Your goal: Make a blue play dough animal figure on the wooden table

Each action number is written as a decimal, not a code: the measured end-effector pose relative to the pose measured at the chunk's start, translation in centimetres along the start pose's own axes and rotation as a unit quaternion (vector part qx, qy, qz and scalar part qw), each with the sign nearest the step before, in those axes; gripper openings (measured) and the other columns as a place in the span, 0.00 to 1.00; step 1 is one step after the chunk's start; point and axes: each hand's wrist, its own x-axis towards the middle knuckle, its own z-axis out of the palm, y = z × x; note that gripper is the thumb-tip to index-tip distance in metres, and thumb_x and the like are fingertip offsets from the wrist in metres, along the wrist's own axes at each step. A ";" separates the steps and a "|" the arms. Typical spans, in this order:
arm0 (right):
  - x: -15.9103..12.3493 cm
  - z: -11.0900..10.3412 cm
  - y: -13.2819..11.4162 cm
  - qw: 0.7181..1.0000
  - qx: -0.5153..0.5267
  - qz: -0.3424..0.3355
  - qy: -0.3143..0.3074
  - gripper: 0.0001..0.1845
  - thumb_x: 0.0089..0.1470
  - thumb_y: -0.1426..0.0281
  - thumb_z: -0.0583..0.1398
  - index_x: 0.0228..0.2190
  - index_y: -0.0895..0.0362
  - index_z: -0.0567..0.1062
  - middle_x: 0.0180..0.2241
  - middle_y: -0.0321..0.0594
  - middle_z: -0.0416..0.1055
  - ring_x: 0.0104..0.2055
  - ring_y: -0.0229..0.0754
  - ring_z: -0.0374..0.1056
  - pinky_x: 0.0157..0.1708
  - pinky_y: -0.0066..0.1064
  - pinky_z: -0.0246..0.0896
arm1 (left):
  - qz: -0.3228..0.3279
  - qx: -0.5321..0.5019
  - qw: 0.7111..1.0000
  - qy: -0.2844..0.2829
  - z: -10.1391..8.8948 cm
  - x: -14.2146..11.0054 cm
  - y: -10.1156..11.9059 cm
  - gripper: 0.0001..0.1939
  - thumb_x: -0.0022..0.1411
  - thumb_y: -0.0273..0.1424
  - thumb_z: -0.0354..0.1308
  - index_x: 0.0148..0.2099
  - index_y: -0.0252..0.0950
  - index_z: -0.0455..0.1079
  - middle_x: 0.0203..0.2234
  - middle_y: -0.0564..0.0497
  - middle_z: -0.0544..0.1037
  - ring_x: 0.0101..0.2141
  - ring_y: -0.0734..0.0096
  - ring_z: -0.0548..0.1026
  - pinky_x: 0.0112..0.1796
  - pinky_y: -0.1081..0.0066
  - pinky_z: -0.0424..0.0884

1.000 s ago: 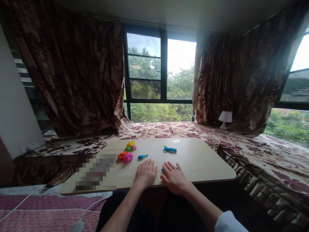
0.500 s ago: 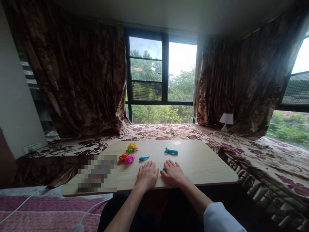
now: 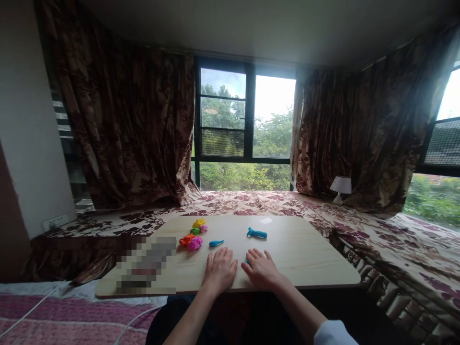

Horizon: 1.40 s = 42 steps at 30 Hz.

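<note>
The left hand (image 3: 220,269) and the right hand (image 3: 261,270) are palm down on a table (image 3: 309,263).
Under the right hand, a bit of a blue piece (image 3: 247,261) is visible. Just beyond the left hand lies a blue drop (image 3: 215,243) with a thin tail, near coloured lumps (image 3: 195,243). A blue roll (image 3: 258,233) lies farther back, and a lamp (image 3: 341,185) stands before a curtain (image 3: 319,129).

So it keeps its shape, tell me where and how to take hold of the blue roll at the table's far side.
Probably pinch the blue roll around its plain right part, from above with the right hand: it lies flat, and its left end flares.
</note>
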 end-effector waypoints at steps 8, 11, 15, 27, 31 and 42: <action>0.1 -3.6 6.3 0.994 0.081 0.014 0.071 0.22 0.59 0.63 0.45 0.50 0.57 0.68 0.52 0.43 0.66 0.54 0.43 0.60 0.53 0.35 0.54 | 0.026 -0.054 0.998 0.035 -0.4 0.0 1.1 0.17 0.62 0.34 0.42 0.47 0.40 0.68 0.47 0.48 0.72 0.50 0.64 0.65 0.56 0.56 0.47; -1.5 -2.9 7.7 0.992 0.071 0.033 0.094 0.20 0.52 0.66 0.55 0.47 0.57 0.71 0.50 0.43 0.67 0.53 0.45 0.61 0.54 0.36 0.52 | 0.066 -0.076 0.995 0.030 0.3 0.2 3.5 0.15 0.60 0.35 0.47 0.48 0.42 0.67 0.45 0.50 0.72 0.49 0.64 0.65 0.56 0.59 0.46; -1.9 -1.4 7.2 0.990 0.057 0.040 0.122 0.19 0.48 0.70 0.57 0.44 0.57 0.74 0.48 0.44 0.69 0.50 0.46 0.63 0.53 0.37 0.52 | 0.090 -0.086 0.992 0.016 0.8 0.5 5.9 0.10 0.57 0.32 0.52 0.40 0.42 0.72 0.39 0.50 0.73 0.43 0.63 0.68 0.52 0.56 0.52; -2.7 -2.1 3.9 0.995 0.022 -0.004 0.098 0.15 0.51 0.71 0.54 0.41 0.53 0.75 0.42 0.40 0.73 0.46 0.44 0.66 0.48 0.34 0.56 | 0.087 -0.099 0.991 -0.002 -1.1 -1.5 4.6 0.10 0.57 0.31 0.51 0.39 0.43 0.73 0.33 0.50 0.72 0.40 0.64 0.68 0.46 0.61 0.60; -2.8 -2.0 3.0 0.996 0.002 -0.031 0.080 0.19 0.55 0.72 0.50 0.46 0.53 0.71 0.51 0.39 0.67 0.53 0.42 0.61 0.54 0.36 0.48 | 0.091 -0.107 0.990 -0.007 -0.8 -1.5 4.0 0.12 0.57 0.32 0.53 0.42 0.44 0.72 0.34 0.51 0.73 0.40 0.65 0.69 0.44 0.65 0.62; -4.6 -0.7 1.5 0.994 -0.091 -0.044 0.042 0.22 0.61 0.64 0.44 0.54 0.54 0.61 0.56 0.42 0.60 0.58 0.43 0.53 0.59 0.42 0.35 | 0.028 -0.066 0.996 0.052 -1.3 -2.8 -0.3 0.15 0.61 0.32 0.43 0.41 0.40 0.71 0.38 0.48 0.72 0.43 0.63 0.68 0.46 0.63 0.61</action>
